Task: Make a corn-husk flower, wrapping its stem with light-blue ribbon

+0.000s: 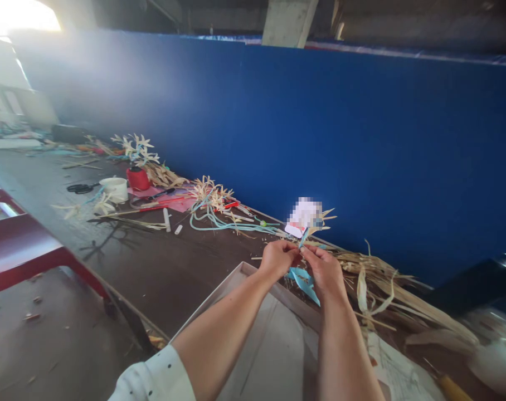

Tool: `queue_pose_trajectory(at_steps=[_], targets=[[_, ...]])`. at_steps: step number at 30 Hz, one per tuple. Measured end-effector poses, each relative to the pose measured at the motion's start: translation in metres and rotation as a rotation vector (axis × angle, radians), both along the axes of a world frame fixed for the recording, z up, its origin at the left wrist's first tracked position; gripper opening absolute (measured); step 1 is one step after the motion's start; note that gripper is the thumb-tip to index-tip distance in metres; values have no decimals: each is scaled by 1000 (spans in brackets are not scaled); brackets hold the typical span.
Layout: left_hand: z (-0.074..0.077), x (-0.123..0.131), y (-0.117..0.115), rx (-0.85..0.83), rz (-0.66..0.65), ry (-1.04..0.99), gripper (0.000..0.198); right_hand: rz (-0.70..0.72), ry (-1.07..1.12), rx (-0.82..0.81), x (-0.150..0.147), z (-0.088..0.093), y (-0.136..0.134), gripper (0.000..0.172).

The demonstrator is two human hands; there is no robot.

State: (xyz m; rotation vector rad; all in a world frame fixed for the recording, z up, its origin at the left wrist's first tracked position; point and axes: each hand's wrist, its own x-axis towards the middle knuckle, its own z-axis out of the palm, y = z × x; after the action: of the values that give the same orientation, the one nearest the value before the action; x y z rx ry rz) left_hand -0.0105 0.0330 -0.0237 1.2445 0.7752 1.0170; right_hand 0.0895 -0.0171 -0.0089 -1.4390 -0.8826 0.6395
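Observation:
My left hand (pixel 278 257) and my right hand (pixel 325 268) meet in front of me above the dark table (pixel 161 273). Both pinch the stem of a small dried-husk flower (pixel 320 223), whose pale petals stick up just above the fingers. A light blue ribbon strip (pixel 305 281) is caught between the fingers and hangs down below my right hand. Both hands have their fingers closed on the stem and ribbon.
A grey tray (pixel 244 278) lies under my forearms. Dried husks (pixel 387 284) pile at the right. Farther left lie finished husk flowers (pixel 211 195), blue cord (pixel 219 223), a red spool (pixel 138 178), a white cup (pixel 115 188), scissors (pixel 81 188). A blue wall (pixel 361 139) backs the table; a red bench (pixel 23 245) stands left.

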Motion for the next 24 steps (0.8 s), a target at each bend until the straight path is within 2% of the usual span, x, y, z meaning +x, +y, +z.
queue_pose_trajectory(at_steps=[5, 9, 12, 18, 24], targets=[[-6, 1, 0, 113, 109, 139, 17, 30, 155, 24, -3, 2, -1, 30], [0, -4, -5, 166, 144, 202, 18, 73, 182, 26, -6, 4, -2, 33], [6, -7, -9, 226, 186, 252, 17, 52, 148, 7, -7, 3, -2, 38], [12, -11, -15, 258, 205, 293, 19, 25, 96, -13, -7, 3, -1, 42], [15, -11, -18, 282, 165, 294, 24, 45, 224, 31, -8, 5, -2, 35]])
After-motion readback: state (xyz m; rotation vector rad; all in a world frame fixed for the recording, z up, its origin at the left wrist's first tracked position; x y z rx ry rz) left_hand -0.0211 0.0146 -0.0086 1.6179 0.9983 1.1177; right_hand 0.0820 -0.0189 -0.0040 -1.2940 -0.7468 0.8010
